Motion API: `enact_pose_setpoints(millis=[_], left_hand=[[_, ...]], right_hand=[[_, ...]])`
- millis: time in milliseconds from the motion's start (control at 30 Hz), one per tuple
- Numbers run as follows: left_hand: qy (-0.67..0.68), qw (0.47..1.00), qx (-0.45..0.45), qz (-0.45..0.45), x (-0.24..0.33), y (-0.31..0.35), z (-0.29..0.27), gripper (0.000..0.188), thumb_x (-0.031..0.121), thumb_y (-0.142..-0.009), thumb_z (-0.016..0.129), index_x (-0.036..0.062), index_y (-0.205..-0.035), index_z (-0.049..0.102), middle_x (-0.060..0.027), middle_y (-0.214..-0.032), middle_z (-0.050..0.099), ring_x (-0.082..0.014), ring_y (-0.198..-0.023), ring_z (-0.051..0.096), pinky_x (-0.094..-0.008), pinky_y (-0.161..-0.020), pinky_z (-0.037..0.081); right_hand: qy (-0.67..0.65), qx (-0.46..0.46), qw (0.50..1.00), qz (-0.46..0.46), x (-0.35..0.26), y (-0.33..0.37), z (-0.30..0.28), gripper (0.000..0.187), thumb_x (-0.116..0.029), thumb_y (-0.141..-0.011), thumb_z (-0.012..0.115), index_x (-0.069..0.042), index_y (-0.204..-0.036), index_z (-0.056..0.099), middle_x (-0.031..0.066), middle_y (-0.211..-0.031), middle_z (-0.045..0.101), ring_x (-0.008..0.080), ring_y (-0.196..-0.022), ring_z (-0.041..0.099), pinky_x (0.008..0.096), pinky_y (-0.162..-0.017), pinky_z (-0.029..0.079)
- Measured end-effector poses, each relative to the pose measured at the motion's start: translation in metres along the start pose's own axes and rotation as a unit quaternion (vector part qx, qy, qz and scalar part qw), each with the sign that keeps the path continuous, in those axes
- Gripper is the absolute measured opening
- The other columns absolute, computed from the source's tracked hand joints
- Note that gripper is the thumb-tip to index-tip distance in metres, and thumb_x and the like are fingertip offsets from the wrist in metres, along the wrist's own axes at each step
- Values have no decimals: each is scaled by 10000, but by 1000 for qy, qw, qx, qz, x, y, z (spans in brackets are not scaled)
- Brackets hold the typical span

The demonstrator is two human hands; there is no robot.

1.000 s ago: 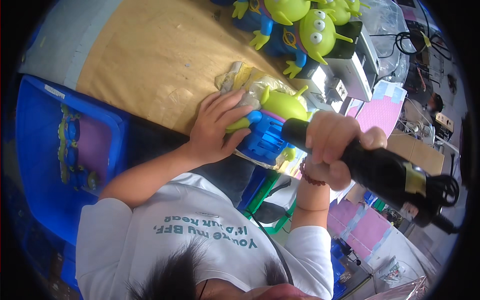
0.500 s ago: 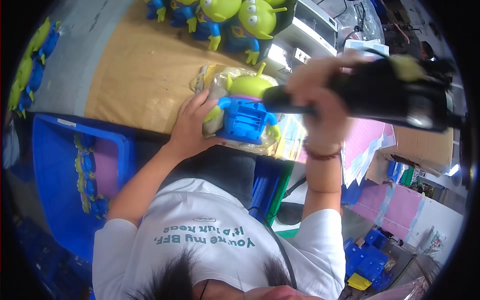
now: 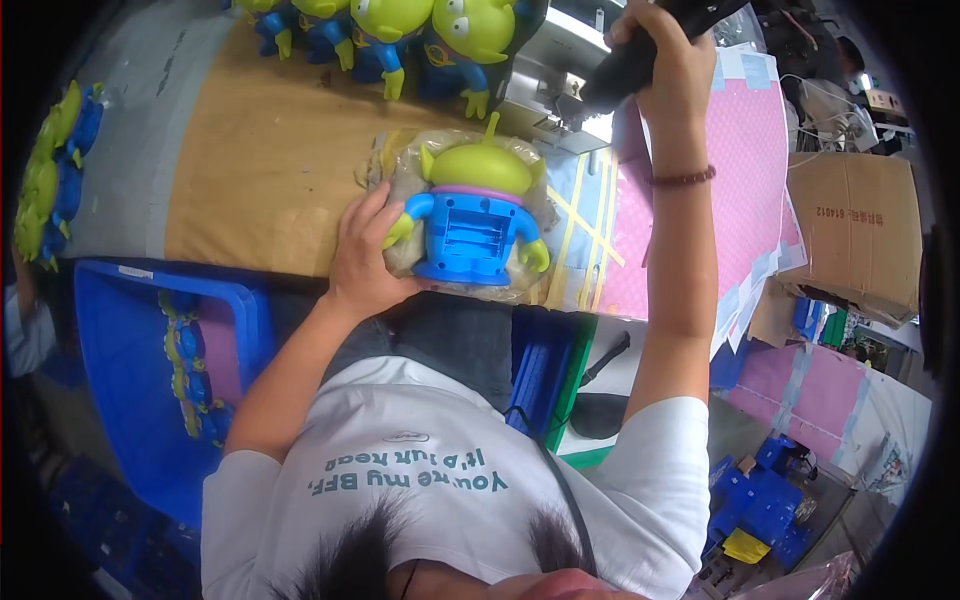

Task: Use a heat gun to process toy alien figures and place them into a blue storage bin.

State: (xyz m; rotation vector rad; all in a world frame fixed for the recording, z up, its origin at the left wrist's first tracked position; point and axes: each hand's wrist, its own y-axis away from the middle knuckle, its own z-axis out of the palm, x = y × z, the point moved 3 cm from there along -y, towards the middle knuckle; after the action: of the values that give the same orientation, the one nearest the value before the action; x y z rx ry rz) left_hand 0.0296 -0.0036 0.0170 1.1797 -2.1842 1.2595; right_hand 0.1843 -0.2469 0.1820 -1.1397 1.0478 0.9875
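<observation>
A green and blue alien toy figure [image 3: 480, 218] lies face down on a clear plastic-covered pad [image 3: 405, 165], its back toward me. An uncovered rectangular battery compartment shows in its blue back. My left hand [image 3: 365, 250] is closed around the figure's left side, fingers by its arm and thumb along its lower edge. Up and to the right, away from the toy, my right hand [image 3: 680, 70] grips a black power screwdriver [image 3: 625, 75]. Its tip is near a metal device [image 3: 560, 105] on the bench; whether they touch I cannot tell.
Several alien figures [image 3: 390, 60] stand along the bench's far side, and more [image 3: 50, 180] lie at far left. A blue bin [image 3: 130, 390] holding figures is at lower left. Pink sheeting [image 3: 740, 180] covers the right side, beside a cardboard box [image 3: 850, 230].
My right hand has lifted the power screwdriver off the toy's back and carried it up toward the metal device. My left hand stays on the toy.
</observation>
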Motion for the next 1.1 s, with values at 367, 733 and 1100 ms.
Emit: enact_pose_setpoints(millis=[367, 733, 1100], left_hand=[[-3, 1000, 15, 7, 3, 0, 1, 1027, 296, -476, 912, 75, -1320, 369, -229, -1369, 410, -411, -1247, 408, -495, -1042, 329], [-28, 1000, 2, 14, 6, -1, -1, 983, 391, -572, 869, 79, -1329, 326, -268, -1367, 405, -431, -1206, 446, -484, -1010, 368], [3, 1000, 12, 1, 6, 1, 2, 1000, 274, -511, 896, 104, -1325, 340, -239, -1383, 393, -421, -1240, 410, -492, -1039, 327]], right_hand=[[-74, -147, 983, -83, -54, 118, 13, 208, 33, -813, 572, 55, -1015, 524, 110, -708, 580, 188, -619, 592, 307, -606, 495], [-88, -223, 966, -97, -31, 151, 17, 418, 32, -775, 588, 8, -1134, 376, 68, -719, 530, 151, -625, 537, 287, -595, 462], [-66, -252, 957, -127, -29, 160, 18, 382, -42, -781, 673, -67, -1081, 437, 33, -658, 527, 140, -541, 516, 278, -525, 452]])
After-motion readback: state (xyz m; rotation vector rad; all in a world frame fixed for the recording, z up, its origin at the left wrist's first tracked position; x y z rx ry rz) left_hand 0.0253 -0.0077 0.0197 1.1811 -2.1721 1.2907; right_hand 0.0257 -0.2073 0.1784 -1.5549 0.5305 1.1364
